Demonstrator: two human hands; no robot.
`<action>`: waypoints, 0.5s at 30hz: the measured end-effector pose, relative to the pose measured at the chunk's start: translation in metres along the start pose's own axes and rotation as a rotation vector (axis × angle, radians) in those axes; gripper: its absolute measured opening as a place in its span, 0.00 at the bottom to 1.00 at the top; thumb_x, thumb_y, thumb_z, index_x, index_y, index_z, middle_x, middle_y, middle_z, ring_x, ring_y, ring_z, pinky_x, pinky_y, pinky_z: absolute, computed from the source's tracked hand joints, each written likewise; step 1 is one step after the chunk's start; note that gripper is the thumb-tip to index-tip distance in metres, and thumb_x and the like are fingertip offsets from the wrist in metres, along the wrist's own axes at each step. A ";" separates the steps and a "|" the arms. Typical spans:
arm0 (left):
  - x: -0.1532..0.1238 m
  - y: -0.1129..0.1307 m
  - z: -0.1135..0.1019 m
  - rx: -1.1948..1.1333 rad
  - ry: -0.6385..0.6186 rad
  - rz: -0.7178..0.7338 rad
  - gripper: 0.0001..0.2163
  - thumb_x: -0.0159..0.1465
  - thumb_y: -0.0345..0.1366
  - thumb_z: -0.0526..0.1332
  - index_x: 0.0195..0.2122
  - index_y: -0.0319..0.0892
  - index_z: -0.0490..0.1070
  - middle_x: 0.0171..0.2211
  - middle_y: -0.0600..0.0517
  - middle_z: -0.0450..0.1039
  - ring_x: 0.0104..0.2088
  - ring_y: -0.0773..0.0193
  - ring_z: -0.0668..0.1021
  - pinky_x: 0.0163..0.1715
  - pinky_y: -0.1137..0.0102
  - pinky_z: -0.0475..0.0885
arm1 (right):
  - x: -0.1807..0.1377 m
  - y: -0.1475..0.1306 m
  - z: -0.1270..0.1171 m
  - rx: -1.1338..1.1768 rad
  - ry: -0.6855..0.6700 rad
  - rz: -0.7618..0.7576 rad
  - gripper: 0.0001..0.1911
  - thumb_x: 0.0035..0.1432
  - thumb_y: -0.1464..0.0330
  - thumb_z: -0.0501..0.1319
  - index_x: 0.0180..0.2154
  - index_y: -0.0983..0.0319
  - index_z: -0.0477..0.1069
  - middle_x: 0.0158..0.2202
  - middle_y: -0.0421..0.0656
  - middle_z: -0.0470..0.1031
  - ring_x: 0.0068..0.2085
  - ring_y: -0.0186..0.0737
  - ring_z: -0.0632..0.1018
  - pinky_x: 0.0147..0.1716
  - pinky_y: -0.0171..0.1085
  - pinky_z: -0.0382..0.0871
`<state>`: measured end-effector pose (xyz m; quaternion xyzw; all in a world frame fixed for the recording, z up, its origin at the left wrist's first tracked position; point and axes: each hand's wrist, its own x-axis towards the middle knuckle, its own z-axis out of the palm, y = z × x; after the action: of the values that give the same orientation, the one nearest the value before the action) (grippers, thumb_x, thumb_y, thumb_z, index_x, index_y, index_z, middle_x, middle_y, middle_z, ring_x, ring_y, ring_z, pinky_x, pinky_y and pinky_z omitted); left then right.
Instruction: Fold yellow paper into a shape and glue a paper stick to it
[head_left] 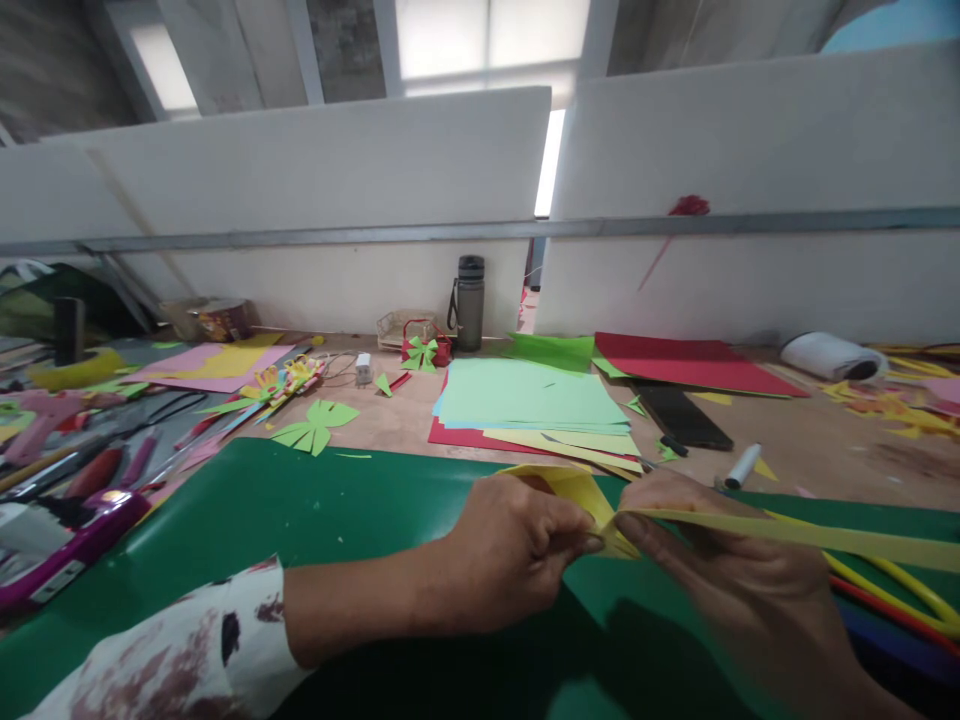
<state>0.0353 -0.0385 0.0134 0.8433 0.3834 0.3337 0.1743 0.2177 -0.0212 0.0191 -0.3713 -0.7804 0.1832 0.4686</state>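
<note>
Both my hands meet over a green cutting mat (315,510) and pinch a folded piece of yellow paper (581,492). My left hand (510,550) is closed on the paper's left side, fingers curled around the fold. My right hand (720,560) grips the same paper from the right, and a long yellow paper strip (825,538) runs out from it to the right edge. A patterned white sleeve (187,650) covers my left forearm.
A stack of coloured paper sheets (525,400) lies behind the mat, with a red sheet (690,362), a black phone (682,415), a white marker (742,466) and a dark bottle (470,302). Green paper bows (315,425), tools and scraps crowd the left. White partition panels (337,200) close the back.
</note>
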 end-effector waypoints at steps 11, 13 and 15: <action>0.000 0.003 -0.002 0.138 -0.007 0.027 0.11 0.63 0.31 0.52 0.22 0.40 0.59 0.21 0.56 0.60 0.25 0.70 0.65 0.26 0.75 0.60 | 0.001 0.004 -0.001 -0.052 0.011 -0.024 0.05 0.53 0.64 0.60 0.25 0.55 0.71 0.25 0.39 0.75 0.27 0.41 0.75 0.26 0.34 0.71; -0.001 0.004 -0.001 0.160 -0.010 0.022 0.12 0.64 0.33 0.50 0.22 0.40 0.59 0.21 0.55 0.60 0.24 0.70 0.65 0.25 0.75 0.60 | 0.001 0.006 -0.001 -0.051 0.000 -0.016 0.06 0.53 0.64 0.60 0.25 0.55 0.71 0.25 0.39 0.75 0.28 0.40 0.76 0.27 0.33 0.71; -0.002 0.004 -0.001 0.175 -0.009 0.012 0.13 0.65 0.34 0.48 0.23 0.40 0.58 0.21 0.55 0.60 0.24 0.70 0.65 0.25 0.75 0.60 | 0.001 0.008 0.000 -0.038 0.014 -0.001 0.05 0.52 0.63 0.61 0.25 0.55 0.72 0.26 0.38 0.76 0.28 0.39 0.76 0.27 0.32 0.72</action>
<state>0.0359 -0.0425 0.0160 0.8591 0.4054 0.2961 0.0997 0.2207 -0.0150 0.0142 -0.3809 -0.7806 0.1656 0.4671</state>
